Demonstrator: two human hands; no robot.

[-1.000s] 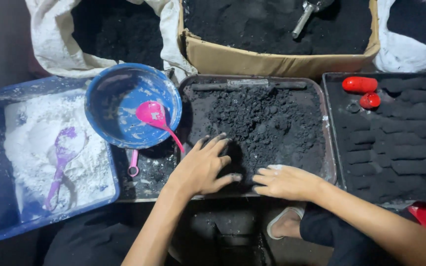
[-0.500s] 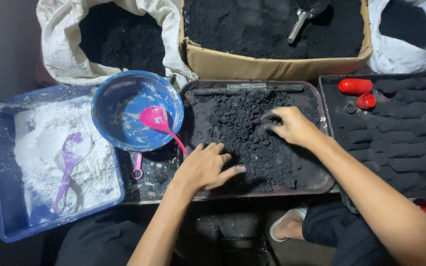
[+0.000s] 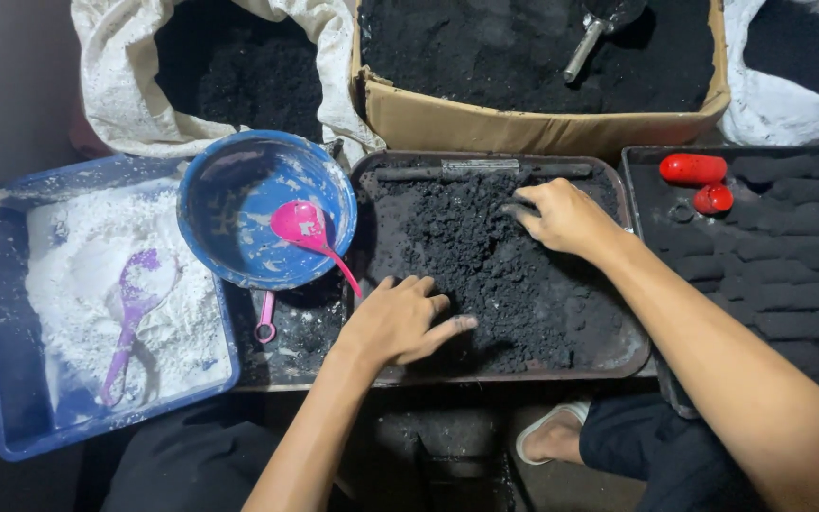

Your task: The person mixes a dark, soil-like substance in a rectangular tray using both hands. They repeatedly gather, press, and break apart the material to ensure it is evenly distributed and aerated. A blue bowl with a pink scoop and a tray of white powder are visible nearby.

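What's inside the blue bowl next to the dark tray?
Inside the blue bowl lies a pink spoon, its handle poking over the rim, plus white powdery smears on the walls. Whatever sits beneath the spoon's scoop is hidden.

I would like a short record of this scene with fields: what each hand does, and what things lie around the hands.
left hand: left hand lies palm down on the black powder, fingers spread
right hand: right hand digs its fingers into the powder at the far side
container: dark metal tray
left of tray: blue bowl with a pink spoon; blue tub of white powder with a purple spoon
right of tray: black mould tray with two red pieces
behind: cardboard box and white sacks of black powder
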